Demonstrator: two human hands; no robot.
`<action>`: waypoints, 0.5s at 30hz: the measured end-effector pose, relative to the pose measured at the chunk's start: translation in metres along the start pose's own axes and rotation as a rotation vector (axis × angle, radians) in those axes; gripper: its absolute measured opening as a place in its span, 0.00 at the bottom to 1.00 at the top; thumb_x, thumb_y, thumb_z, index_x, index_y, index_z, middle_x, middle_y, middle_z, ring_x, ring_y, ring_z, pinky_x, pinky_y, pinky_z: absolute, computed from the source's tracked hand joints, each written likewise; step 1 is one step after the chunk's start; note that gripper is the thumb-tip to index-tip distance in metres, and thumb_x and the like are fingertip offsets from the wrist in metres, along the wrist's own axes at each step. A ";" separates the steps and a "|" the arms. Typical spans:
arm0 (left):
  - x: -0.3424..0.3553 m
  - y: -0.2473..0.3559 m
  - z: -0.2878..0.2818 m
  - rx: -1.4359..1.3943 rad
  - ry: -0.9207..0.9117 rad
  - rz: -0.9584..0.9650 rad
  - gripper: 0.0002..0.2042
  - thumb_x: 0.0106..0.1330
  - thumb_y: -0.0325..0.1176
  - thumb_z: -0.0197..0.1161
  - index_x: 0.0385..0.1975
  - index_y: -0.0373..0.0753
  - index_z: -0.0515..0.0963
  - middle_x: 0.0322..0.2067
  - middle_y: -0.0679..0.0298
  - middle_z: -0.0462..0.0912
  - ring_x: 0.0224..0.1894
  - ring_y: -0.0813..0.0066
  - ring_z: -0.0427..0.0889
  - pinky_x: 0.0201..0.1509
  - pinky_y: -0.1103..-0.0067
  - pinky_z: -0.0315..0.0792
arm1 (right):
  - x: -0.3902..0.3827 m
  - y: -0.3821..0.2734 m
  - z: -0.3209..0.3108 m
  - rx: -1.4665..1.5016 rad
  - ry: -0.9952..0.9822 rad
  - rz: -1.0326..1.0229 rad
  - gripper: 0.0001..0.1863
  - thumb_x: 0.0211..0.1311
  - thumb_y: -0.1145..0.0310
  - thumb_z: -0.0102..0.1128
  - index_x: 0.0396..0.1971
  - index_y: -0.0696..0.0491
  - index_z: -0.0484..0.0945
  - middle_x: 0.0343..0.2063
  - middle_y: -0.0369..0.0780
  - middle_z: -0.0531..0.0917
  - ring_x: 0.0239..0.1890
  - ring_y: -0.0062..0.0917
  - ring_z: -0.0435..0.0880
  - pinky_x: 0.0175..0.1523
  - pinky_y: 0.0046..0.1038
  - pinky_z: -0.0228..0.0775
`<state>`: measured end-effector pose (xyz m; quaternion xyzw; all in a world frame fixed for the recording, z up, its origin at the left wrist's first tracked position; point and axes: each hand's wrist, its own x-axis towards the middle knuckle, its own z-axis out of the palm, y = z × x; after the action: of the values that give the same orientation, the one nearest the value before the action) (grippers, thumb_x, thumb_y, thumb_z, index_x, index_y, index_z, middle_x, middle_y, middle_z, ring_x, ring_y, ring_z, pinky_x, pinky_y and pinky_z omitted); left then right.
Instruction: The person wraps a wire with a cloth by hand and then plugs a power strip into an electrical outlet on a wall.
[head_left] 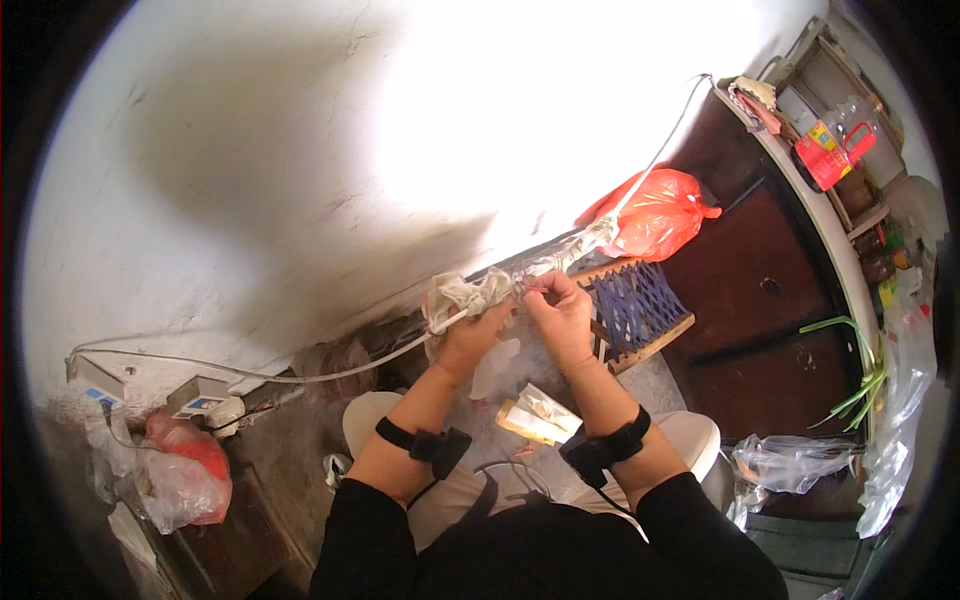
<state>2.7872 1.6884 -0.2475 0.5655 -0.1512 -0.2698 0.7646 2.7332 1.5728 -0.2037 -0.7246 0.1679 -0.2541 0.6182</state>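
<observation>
A pale, crumpled cloth wrapping point(465, 297) is bunched around a white pipe or cable point(380, 361) in front of the wall. My left hand point(473, 340) is closed around the lower side of this bundle, its fingertips partly hidden. Just to the right, my right hand point(562, 315) has thumb and fingers pinched together at the bundle's end. A small reddish bit shows at those fingertips, too small to name. Further along, more pale wrapping point(565, 252) covers the line up toward the right. Both forearms wear black straps with small boxes.
A red plastic bag point(655, 215) and a wooden stool with blue webbing point(640, 305) stand beyond my right hand. Dark cabinets point(760, 290) fill the right side. A yellow-and-white packet point(538, 413) lies between my knees. Wall sockets point(198, 397) and bagged items point(185, 480) are at left.
</observation>
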 end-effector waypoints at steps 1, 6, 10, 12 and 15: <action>0.000 0.000 0.001 -0.074 0.038 -0.058 0.08 0.58 0.33 0.56 0.36 0.41 0.73 0.28 0.71 0.74 0.28 0.84 0.72 0.27 0.86 0.68 | -0.001 0.002 0.002 0.220 0.020 0.069 0.01 0.47 0.78 0.55 0.21 0.56 0.73 0.18 0.29 0.75 0.19 0.08 0.69 0.23 0.11 0.59; 0.004 0.008 0.004 -0.148 0.109 -0.150 0.08 0.58 0.34 0.56 0.34 0.40 0.72 0.28 0.71 0.74 0.29 0.83 0.72 0.28 0.84 0.67 | -0.006 0.004 0.002 0.323 0.034 0.179 0.02 0.48 0.78 0.55 0.20 0.57 0.72 0.20 0.30 0.74 0.19 0.09 0.68 0.22 0.12 0.59; 0.008 0.002 -0.001 -0.143 0.148 0.022 0.06 0.53 0.28 0.57 0.30 0.38 0.74 0.24 0.72 0.74 0.25 0.86 0.71 0.23 0.86 0.65 | -0.004 -0.004 0.004 -0.282 -0.003 -0.385 0.01 0.45 0.77 0.55 0.21 0.56 0.72 0.20 0.37 0.74 0.19 0.21 0.72 0.24 0.20 0.64; 0.007 0.001 -0.001 -0.119 0.085 0.062 0.06 0.52 0.27 0.55 0.30 0.38 0.74 0.25 0.72 0.73 0.25 0.87 0.70 0.23 0.86 0.65 | 0.000 -0.010 0.003 -0.451 -0.036 -0.457 0.02 0.43 0.76 0.55 0.20 0.54 0.72 0.20 0.40 0.73 0.20 0.29 0.74 0.24 0.26 0.66; 0.006 0.000 0.005 0.067 0.091 0.208 0.06 0.52 0.26 0.54 0.29 0.37 0.74 0.25 0.71 0.74 0.25 0.86 0.70 0.24 0.86 0.65 | 0.010 -0.016 0.000 -0.545 -0.025 -0.334 0.02 0.42 0.73 0.54 0.19 0.55 0.73 0.21 0.43 0.74 0.24 0.38 0.74 0.29 0.32 0.67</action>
<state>2.7894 1.6811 -0.2468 0.5838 -0.1832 -0.1579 0.7751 2.7399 1.5700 -0.1866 -0.8842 0.1012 -0.2887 0.3530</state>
